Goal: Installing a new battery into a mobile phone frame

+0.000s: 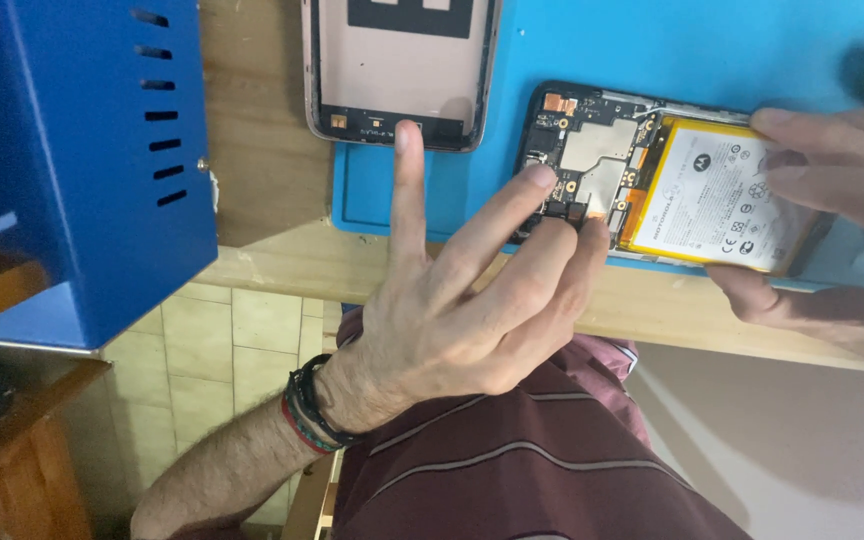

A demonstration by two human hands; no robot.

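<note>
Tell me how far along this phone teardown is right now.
Done: the back cover is off and lies apart on the blue mat. In hand: the left hand fingers the circuit board end of the opened phone, while the right hand steadies it. Left: the battery is still seated.

Two hands: left hand (452, 310) and right hand (837, 215). One opened phone (652, 180), holding one battery (717, 195) and one circuit board (582, 160). One detached back cover (397, 70). One blue mat (652, 45) on one wooden desk (272, 180). One blue metal box (62, 160) with one column of six vent slots. One set of wristbands (310, 408) on the left wrist.
</note>
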